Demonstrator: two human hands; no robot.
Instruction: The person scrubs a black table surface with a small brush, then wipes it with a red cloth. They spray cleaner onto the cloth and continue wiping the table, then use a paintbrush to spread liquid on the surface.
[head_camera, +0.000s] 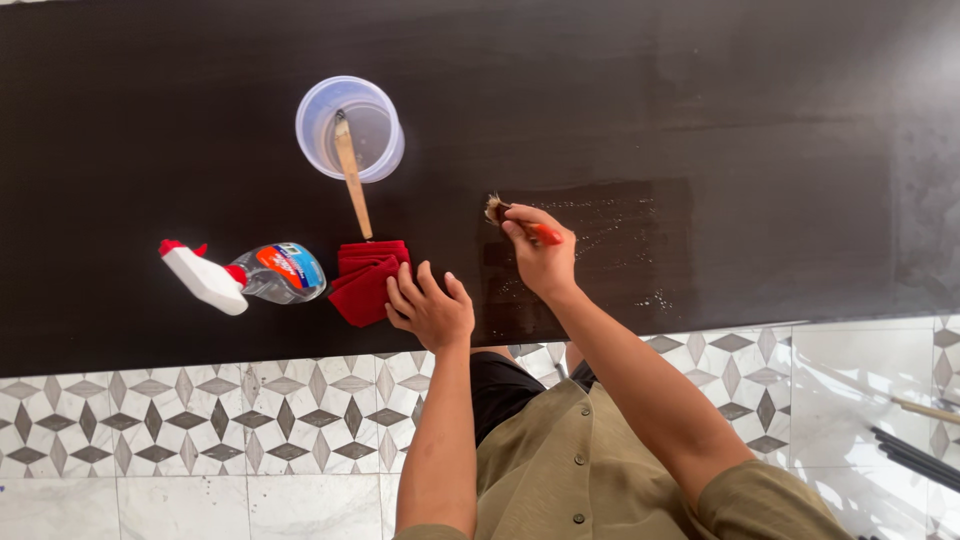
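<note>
My right hand (540, 255) grips a small brush (497, 209) with an orange-red handle, its bristles touching the dark tabletop (700, 100). A wet, glossy patch with pale foam specks (620, 245) spreads to the right of the brush. My left hand (430, 308) rests flat with fingers spread on the table's near edge, its fingertips beside a folded red cloth (368, 278).
A clear plastic cup (350, 128) holds a wooden-handled brush (351, 172) that leans out toward the cloth. A spray bottle (250, 275) with a white and red trigger lies on its side at the left. Patterned floor tiles (200, 420) show below.
</note>
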